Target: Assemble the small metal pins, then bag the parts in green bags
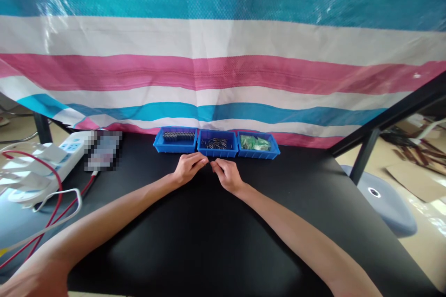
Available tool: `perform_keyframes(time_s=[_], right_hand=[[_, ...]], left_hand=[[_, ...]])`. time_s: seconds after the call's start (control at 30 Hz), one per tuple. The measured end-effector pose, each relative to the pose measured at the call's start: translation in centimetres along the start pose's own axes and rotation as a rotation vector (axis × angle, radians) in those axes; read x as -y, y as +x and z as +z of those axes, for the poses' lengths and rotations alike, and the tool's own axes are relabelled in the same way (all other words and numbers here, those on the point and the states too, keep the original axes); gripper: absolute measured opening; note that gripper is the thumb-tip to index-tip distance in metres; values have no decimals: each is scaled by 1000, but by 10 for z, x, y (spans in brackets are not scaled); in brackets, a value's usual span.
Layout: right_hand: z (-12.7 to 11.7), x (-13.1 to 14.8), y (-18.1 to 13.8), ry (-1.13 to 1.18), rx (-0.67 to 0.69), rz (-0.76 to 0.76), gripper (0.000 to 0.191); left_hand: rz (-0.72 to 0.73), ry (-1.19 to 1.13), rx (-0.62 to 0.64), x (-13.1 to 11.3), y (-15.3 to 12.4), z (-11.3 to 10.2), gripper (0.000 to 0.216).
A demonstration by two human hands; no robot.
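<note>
Small part, pinched between both hands' fingertips, is too tiny to identify; it sits just in front of the middle blue bin (218, 144), above the black table (209, 241). Left hand (188, 167) has fingers curled, thumb and forefinger closed toward the right hand (226, 175), which mirrors it; fingertips nearly touch; what exactly either grips cannot be told. Judgement: best done with wrists braced on the table, pieces aligned axially before pressing, work kept low by the bin so drops stay near. Middle bin holds dark metal pins; left bin (176, 139) dark rows; right bin (258, 145) green bags.
</note>
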State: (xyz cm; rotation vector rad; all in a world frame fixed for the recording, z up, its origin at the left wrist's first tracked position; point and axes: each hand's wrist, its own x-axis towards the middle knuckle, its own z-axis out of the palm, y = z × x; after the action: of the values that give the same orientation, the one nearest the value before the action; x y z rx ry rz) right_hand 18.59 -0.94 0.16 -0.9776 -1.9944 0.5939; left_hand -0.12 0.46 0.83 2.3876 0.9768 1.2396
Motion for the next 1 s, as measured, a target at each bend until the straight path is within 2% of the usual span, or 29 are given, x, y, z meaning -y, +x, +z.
perform_keyframes(time_s=[0.1,0.23,0.43,0.57,0.87,1.0], right_hand=[[0,-1,1,-2,-11,7,42],[1,-2,2,-25,-16,30,48],[0,0,4,-58,-60,54,52],[1,-1,3,-56,-37,46,51],[-1,1,2,-68,-133,36,34],[-1,2,1,-22,-126,1,19]], left_hand=[[43,-6,-20,0,-1,1,17],[63,8,-53,-4,-1,0,20],[-104,10,-74,-5,-3,-2,26],[-107,28,-76,-1,-4,1,28],[42,15,-45,5,-4,3,20],[55,24,-103,7,-5,5,18]])
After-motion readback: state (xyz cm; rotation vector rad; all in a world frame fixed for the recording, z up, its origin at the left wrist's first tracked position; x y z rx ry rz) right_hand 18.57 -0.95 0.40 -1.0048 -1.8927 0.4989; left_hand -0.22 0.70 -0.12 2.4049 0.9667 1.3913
